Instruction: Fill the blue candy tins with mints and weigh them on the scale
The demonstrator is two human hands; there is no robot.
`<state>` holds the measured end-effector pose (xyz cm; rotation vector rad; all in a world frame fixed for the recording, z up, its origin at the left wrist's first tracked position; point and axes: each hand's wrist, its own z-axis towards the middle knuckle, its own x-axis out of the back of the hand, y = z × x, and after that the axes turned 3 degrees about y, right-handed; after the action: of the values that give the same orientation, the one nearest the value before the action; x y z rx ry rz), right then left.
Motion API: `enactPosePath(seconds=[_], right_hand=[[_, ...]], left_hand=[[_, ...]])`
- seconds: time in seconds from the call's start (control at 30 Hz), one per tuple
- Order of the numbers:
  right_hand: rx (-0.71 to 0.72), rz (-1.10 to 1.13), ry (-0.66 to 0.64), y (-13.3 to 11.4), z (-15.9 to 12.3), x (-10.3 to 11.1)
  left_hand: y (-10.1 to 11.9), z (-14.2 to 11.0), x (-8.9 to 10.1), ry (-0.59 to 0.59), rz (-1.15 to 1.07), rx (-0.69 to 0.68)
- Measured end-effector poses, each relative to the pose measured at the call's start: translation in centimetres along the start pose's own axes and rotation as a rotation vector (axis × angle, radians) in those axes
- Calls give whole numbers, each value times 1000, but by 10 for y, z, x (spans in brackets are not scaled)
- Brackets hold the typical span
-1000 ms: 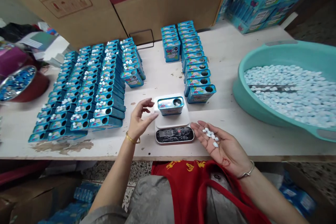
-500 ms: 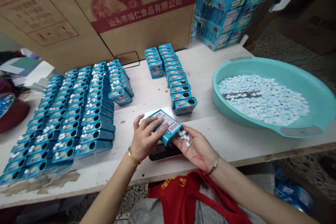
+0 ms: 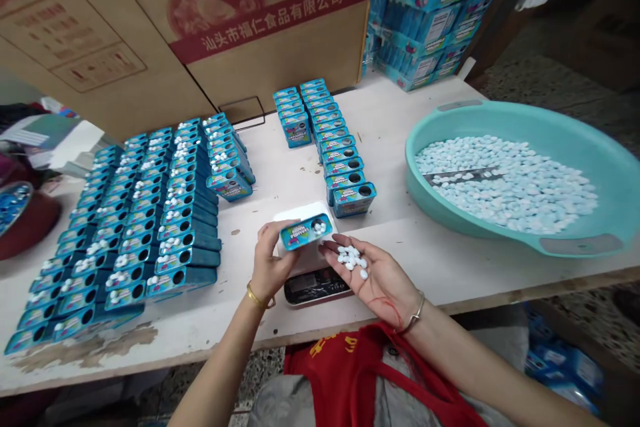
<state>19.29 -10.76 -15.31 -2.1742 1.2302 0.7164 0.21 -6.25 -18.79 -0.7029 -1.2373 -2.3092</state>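
Observation:
My left hand (image 3: 267, 267) grips a small blue tin (image 3: 306, 231) and holds it upright just above the white digital scale (image 3: 313, 277), with white candies showing at its round hole. My right hand (image 3: 377, 277) lies palm up beside the tin, fingers stretched out, and cups several white candies (image 3: 351, 259). The tin's end nearly touches my right fingertips.
Rows of blue tins topped with candies (image 3: 150, 207) fill the table's left. Two shorter rows of tins (image 3: 330, 147) stand behind the scale. A teal basin (image 3: 575, 243) of pale candies sits right. Cardboard boxes (image 3: 225, 20) and stacked blue cartons (image 3: 430, 7) stand behind. A red bowl (image 3: 20, 213) sits far left.
My left hand took the tin off the scale, tipped it against my right palm, then turned it upright. The candies stay in my right palm.

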Motion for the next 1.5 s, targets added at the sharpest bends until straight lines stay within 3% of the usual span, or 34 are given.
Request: enactPosePath(seconds=[0.1, 0.2, 0.3, 0.43, 0.5, 0.63, 0.77, 0.9, 1.07, 1.23, 1.43, 1.5], right_hand=[[-5, -28, 9, -1, -2, 9], [-8, -34, 15, 0, -5, 16], [-11, -27, 4, 0, -8, 22], [-13, -13, 10, 1, -12, 26], [-17, -10, 18, 2, -14, 27], [-47, -42, 46, 4, -18, 32], [-26, -39, 76, 3, -18, 50], [-12, -3, 41, -1, -16, 72], [-48, -35, -69, -3, -15, 87], [-98, -49, -97, 1, -13, 84], [-148, -4, -41, 2, -13, 70], [-146, 37, -26, 1, -14, 64]], left_hand=[[-15, -4, -11, 28, -121, 174], [-25, -6, -16, -5, -171, 226], [-20, -9, -9, 10, -100, 148], [19, -22, 3, 235, 157, -9], [46, -32, 1, 127, 154, -96], [89, -46, -23, -378, 126, -208], [102, -49, -51, -551, 213, -195], [107, -47, -63, -599, 213, -257], [111, -47, -64, -572, 197, -222], [107, -49, -63, -551, 171, -193], [101, -41, -54, -576, 129, -282], [99, -34, -45, -535, 79, -322]])
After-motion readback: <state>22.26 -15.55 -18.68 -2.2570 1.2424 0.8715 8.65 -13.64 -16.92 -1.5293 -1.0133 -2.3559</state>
